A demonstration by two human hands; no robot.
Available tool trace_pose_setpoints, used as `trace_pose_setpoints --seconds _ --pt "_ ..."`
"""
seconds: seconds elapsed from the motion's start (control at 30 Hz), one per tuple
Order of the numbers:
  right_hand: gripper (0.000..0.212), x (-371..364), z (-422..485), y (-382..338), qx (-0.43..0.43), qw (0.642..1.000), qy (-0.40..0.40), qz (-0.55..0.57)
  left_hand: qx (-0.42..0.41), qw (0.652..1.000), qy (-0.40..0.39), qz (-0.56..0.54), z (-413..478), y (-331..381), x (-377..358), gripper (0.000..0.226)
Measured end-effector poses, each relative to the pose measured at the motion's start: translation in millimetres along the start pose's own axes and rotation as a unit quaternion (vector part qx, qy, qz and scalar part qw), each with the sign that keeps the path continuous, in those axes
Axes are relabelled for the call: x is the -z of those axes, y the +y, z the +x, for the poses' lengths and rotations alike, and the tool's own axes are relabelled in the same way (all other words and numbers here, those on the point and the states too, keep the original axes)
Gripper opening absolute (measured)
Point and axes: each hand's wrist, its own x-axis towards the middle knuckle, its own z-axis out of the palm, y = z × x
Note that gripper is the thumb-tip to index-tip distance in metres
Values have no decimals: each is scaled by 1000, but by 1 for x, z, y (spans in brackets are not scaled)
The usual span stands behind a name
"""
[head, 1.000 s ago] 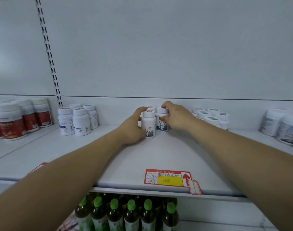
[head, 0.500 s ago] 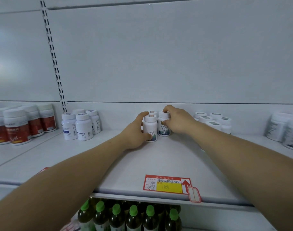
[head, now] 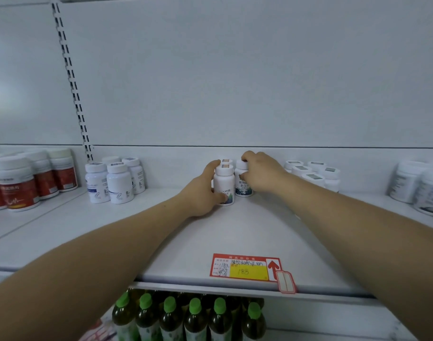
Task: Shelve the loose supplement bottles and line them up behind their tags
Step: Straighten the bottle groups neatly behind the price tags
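Both hands are at the back of the shelf point(head: 235, 232), side by side but not touching each other, each clamped on its own white supplement bottle. Left hand point(head: 203, 194) wraps the front bottle point(head: 224, 184), fingers up its left side to the cap and thumb low across the label; the bottle stands upright on the shelf. Right hand point(head: 263, 172), at 2 o'clock from the left, curls its fingertips over the cap of the second bottle point(head: 243, 187), which stands upright just beside the front one and a little further back. A third bottle point(head: 226, 160) shows only its cap directly behind the front one, at 12 o'clock. At 6 o'clock from the three bottles, on the shelf's front edge and well apart from them, sits a red and yellow price tag point(head: 245, 268) with a red arrow pointing to 12 o'clock. At 3 o'clock from the hands stands a cluster of small white bottles point(head: 311, 172), partly hidden behind the right forearm, and beyond them at the far edge large white jars point(head: 419, 185). At 9 o'clock stand blue-labelled white bottles point(head: 112, 180), then red-labelled bottles point(head: 21, 183) further out. Below the shelf, at 6 o'clock, a row of green-capped drink bottles point(head: 193, 316) stands on the lower level.
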Motion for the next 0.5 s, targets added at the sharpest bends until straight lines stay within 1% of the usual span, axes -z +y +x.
trace_pose_setpoints --seconds 0.17,0.3,0.43,0.5 --pt "33 1 -3 -2 -5 1000 -4 -27 1 1000 -7 27 2 3 0 83" --pt "32 1 -5 -4 -14 1000 -13 -24 12 999 -18 47 3 6 3 89" --pt "38 8 -6 -6 -20 999 -32 -20 49 997 -42 49 4 12 12 104" --pt "45 16 -6 -8 -14 999 -34 -26 69 993 -50 87 1 16 20 99"
